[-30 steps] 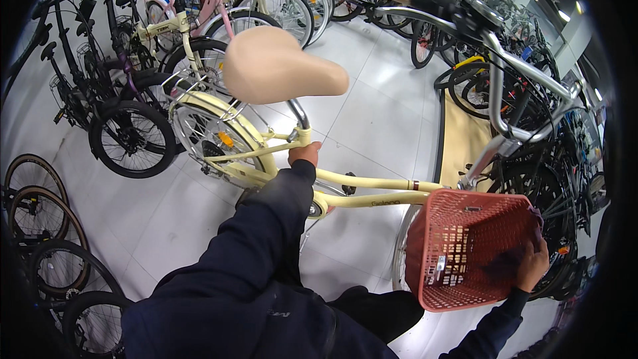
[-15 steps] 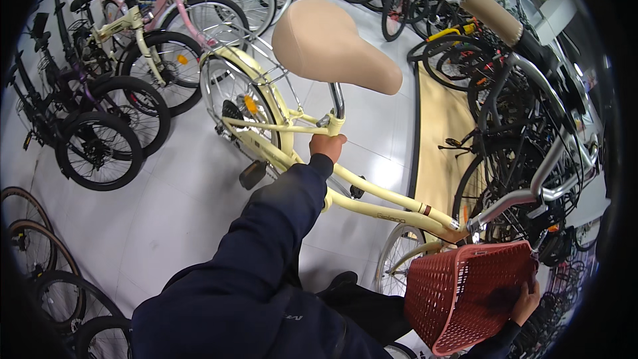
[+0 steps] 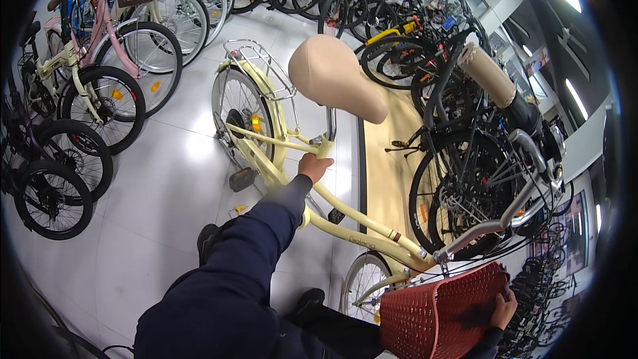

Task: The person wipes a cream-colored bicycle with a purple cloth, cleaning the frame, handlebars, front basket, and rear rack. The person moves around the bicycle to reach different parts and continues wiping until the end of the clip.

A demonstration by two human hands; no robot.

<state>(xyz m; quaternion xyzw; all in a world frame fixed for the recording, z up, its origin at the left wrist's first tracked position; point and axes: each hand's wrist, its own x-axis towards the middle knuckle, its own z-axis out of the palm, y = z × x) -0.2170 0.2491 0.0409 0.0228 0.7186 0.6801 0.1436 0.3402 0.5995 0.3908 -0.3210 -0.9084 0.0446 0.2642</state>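
A pale yellow step-through bicycle (image 3: 332, 226) stands upright in front of me, with a beige saddle (image 3: 335, 76) and a silver rear rack (image 3: 262, 60). My left hand (image 3: 314, 168) is wrapped round its seat tube, just below the saddle post. At the lower right, my right hand (image 3: 504, 309) grips the rim of the reddish-brown woven front basket (image 3: 412, 312), its fingers partly hidden. Above the basket rises the silver handlebar (image 3: 515, 209), ending in a beige grip (image 3: 488, 73). The front wheel (image 3: 364, 286) is partly behind the frame and basket.
Along the left stand a pink bicycle (image 3: 109, 40), a small cream one (image 3: 80, 73) and several dark ones. A low wooden platform (image 3: 385, 159) with a dark edge lies to the right, with black bicycles (image 3: 458, 186) on and beyond it. My shoes (image 3: 309, 302) are on the tiled floor.
The view has turned rightward, and the left row of bicycles slid left in it. The yellow bicycle is nearer the wooden platform and farther from that row. Both hands keep their holds.
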